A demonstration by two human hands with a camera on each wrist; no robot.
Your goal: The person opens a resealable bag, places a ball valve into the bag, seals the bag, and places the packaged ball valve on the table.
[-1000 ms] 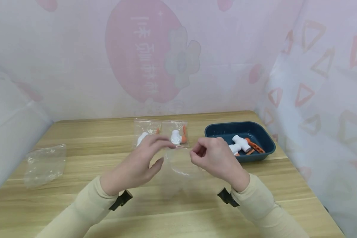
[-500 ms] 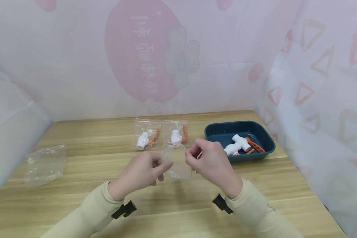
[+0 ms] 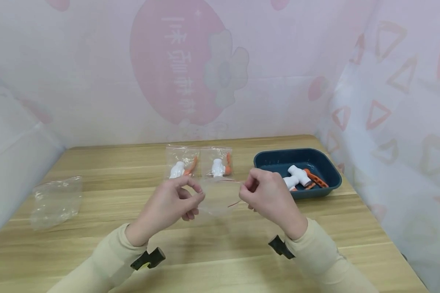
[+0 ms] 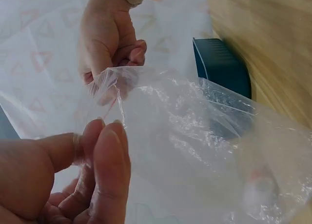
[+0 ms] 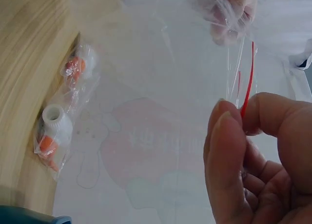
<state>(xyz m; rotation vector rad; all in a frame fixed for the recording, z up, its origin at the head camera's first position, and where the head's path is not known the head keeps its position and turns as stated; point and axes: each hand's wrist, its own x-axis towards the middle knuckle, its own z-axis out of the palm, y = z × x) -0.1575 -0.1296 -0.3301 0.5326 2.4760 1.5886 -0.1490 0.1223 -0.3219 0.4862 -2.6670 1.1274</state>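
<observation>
Between my hands hangs a clear zip bag (image 3: 216,199) with a red seal line, its mouth spread apart. My left hand (image 3: 168,203) pinches one side of the mouth between thumb and fingers. My right hand (image 3: 271,197) pinches the other side, right at the red line (image 5: 250,82). In the left wrist view the thin film (image 4: 180,131) stretches from the near fingers across to the right hand (image 4: 114,43). No object shows inside this bag. Behind it lie two bagged white pipe valves (image 3: 177,170) (image 3: 218,167) with orange handles.
At the right stands a dark blue tray (image 3: 278,156) holding white valve bodies (image 3: 299,176) and perforated orange handles (image 3: 317,180). A flat clear bag (image 3: 56,203) lies on the wooden table (image 3: 205,264) at the left. Printed curtains (image 3: 278,81) enclose the back and sides.
The left fingers have gone from spread, to lowered beside the bag, to pinching its edge. The bag's mouth has parted, and two separate red lines now show. The right hand kept its pinch.
</observation>
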